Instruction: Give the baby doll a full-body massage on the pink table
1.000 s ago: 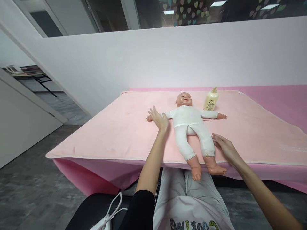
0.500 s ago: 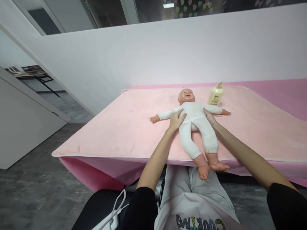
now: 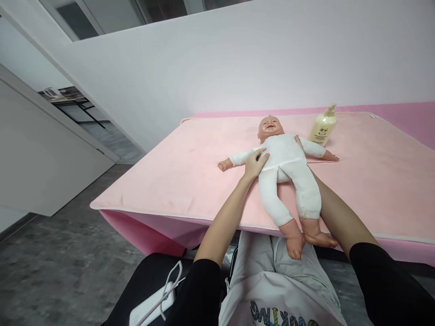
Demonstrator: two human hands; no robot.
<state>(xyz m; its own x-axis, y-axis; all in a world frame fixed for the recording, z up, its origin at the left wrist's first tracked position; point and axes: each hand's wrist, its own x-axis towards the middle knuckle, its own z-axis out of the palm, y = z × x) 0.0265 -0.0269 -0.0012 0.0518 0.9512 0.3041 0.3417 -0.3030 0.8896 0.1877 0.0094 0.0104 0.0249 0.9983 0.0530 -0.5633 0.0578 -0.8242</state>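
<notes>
A baby doll (image 3: 283, 156) in a white cloth body lies face up on a pink mat (image 3: 190, 181), its feet hanging over the front edge. My left hand (image 3: 255, 164) grips the doll's side below its arm, thumb on the chest. On the other side, my right hand (image 3: 299, 142) is mostly hidden under the doll's back; only a thumb shows by the armpit, and the forearm passes beneath the leg. Behind the doll's arm on the right stands a pale yellow pump bottle (image 3: 322, 127).
A white wall (image 3: 238, 59) rises behind the table. At the lower left, a black seat (image 3: 136, 280) holds a white device with a cable (image 3: 152, 304). A door (image 3: 50, 149) is on the left.
My right hand has slid further under the doll's back, its forearm now partly behind the leg. The doll's upper body looks slightly raised. The view has shifted a little.
</notes>
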